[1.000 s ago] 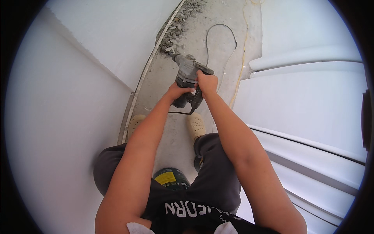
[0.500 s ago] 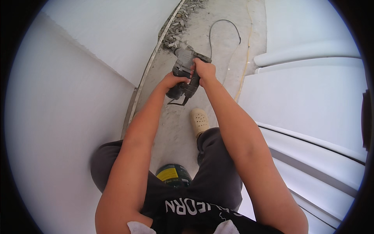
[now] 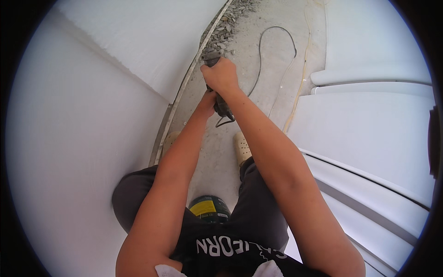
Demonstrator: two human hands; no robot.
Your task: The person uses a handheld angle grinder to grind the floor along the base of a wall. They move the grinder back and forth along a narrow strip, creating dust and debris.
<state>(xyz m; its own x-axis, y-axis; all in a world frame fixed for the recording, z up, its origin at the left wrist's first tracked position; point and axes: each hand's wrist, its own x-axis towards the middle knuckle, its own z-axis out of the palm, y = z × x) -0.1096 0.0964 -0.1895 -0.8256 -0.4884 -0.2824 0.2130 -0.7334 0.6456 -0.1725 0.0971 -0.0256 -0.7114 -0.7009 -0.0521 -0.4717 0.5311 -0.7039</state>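
A dark grey hammer drill is in both my hands above the floor, its far end close to the strip of rubble. My right hand is closed over its upper part. Lower down, my left hand is wrapped round the drill from the left, its fingers partly hidden by my right wrist and the tool. My hands and forearms cover most of the drill's body. A dark power cord loops over the floor to the right of it.
Broken rubble lies along the foot of the left white wall, behind a thin pale edge strip. A yellowish cable runs along the right. White panels stand there. A dark green bucket sits between my legs.
The drill has turned, so its side shows less. My right hand has moved left and up over it; my left hand has shifted slightly right and down.
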